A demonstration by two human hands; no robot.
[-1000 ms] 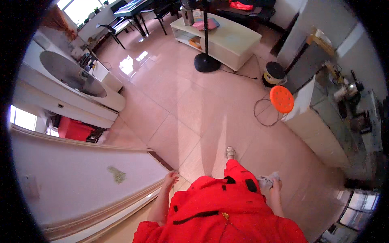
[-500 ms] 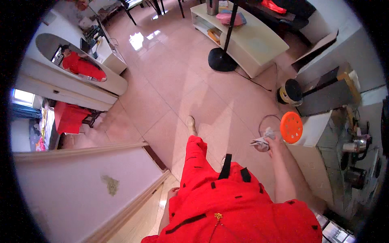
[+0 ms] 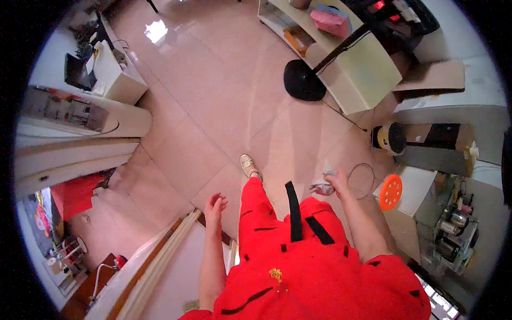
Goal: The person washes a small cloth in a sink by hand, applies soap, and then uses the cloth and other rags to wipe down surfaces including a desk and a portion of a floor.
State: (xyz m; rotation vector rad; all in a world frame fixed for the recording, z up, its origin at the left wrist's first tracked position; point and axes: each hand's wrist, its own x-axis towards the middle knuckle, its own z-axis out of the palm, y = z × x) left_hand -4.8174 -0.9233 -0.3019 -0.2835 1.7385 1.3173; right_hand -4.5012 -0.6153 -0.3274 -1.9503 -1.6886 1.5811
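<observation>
My right hand [image 3: 338, 184] is closed around a crumpled greyish-white cloth [image 3: 322, 186], held out in front of my right thigh above the tiled floor. At my left side, my left hand [image 3: 215, 208] hangs with its fingers loosely bent and apart, holding nothing. It is near the end of a white partition wall [image 3: 176, 272]. A bright orange round disc with holes [image 3: 391, 192], like a stool seat, stands to the right of my right forearm. Between it and my right hand, a thin looped cord [image 3: 362, 181] shows near the floor.
Ahead on the right is a long cream cabinet [image 3: 368, 80], with a black round stand base [image 3: 304, 80] beside it. A black-and-yellow bucket-like container [image 3: 389, 138] and metal pots [image 3: 453, 224] are at the right. White furniture [image 3: 120, 80] lines the left.
I have moved forward, and the view has shifted. My left hand has swung forward into plain view from beside my leg. My right hand still holds the cloth.
</observation>
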